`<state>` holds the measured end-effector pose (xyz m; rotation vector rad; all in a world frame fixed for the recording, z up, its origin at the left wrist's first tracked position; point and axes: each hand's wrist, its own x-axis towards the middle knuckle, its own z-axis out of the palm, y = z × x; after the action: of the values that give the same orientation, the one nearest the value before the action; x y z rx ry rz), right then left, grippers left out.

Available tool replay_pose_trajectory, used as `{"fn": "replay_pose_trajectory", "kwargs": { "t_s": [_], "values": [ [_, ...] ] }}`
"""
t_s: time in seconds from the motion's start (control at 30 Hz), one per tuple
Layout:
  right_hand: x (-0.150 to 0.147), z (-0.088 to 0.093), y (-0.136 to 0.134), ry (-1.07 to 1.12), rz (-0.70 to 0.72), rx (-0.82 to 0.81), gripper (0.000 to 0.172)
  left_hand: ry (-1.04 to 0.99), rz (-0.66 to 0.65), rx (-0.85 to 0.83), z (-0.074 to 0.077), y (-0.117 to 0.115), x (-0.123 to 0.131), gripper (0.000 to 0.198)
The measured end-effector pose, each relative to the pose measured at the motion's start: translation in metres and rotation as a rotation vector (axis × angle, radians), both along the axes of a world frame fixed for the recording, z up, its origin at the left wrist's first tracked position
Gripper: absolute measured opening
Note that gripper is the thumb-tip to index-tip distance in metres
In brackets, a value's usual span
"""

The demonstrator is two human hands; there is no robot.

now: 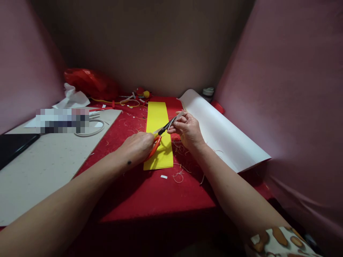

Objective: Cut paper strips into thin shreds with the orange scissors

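My left hand (140, 142) is closed round the orange handles of a pair of scissors (154, 147). Its dark blades (167, 125) point up and right, towards my right hand (189, 130). The fingers of that hand are pinched on a thin white strip (180, 116) lying along the blades. Whether the blades are closed on the strip I cannot tell. Below both hands a yellow corrugated sheet (158, 116) lies lengthwise on the red cloth (160, 200). A red corrugated sheet (174, 104) shows beside it, partly behind my right hand.
On the right lies a large curled white sheet (222, 132). A pale board (53, 160) covers the left, with a dark flat object (17, 146) and a looped cord (91, 134) on it. Thread scraps (178, 175) are scattered about. A red plastic bag (91, 82) sits at the back.
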<state>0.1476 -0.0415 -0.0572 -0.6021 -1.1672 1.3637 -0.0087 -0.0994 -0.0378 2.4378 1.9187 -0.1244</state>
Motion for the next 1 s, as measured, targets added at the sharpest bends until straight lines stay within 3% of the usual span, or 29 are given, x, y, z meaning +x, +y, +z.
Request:
{"fn": "replay_pose_trajectory", "kwargs": {
  "t_s": [0.33, 0.67, 1.0],
  "values": [
    [0.0073, 0.0082, 0.0015, -0.034, -0.121, -0.031, 0.036, -0.022, 0.005, -0.024, 0.0041, -0.0017, 0.0036, 0.043],
    [0.0041, 0.0056, -0.0001, -0.066, -0.057, -0.052, 0.038, -0.023, 0.074, -0.038, -0.0049, 0.0051, 0.0018, 0.048],
    [0.0030, 0.0039, 0.0011, -0.067, -0.060, -0.067, 0.041, -0.020, -0.020, -0.009, -0.0044, 0.0029, -0.0014, 0.042]
  ]
}}
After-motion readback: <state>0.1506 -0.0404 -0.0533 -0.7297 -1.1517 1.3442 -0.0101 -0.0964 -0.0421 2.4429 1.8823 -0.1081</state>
